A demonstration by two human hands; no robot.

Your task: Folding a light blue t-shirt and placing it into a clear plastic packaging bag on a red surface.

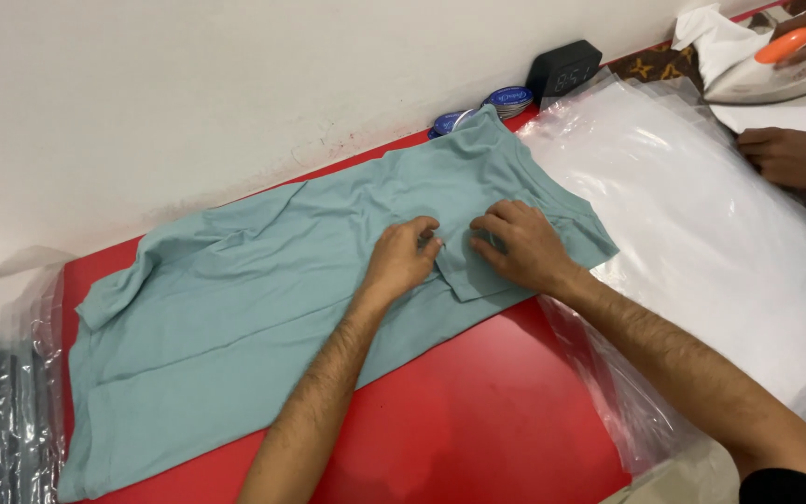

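Note:
A pale green T-shirt lies spread flat on a red table, its neck end toward the wall. My left hand rests on the cloth near the shirt's upper middle, fingers curled and pinching a fold. My right hand lies just to its right, fingers bent and pressing the fabric beside a small folded flap. The two hands almost touch.
A stack of clear plastic bags lies to the right of the shirt, more bags at the left edge. A small black clock and blue round discs stand by the white wall. Another person's hands work an iron at the top right.

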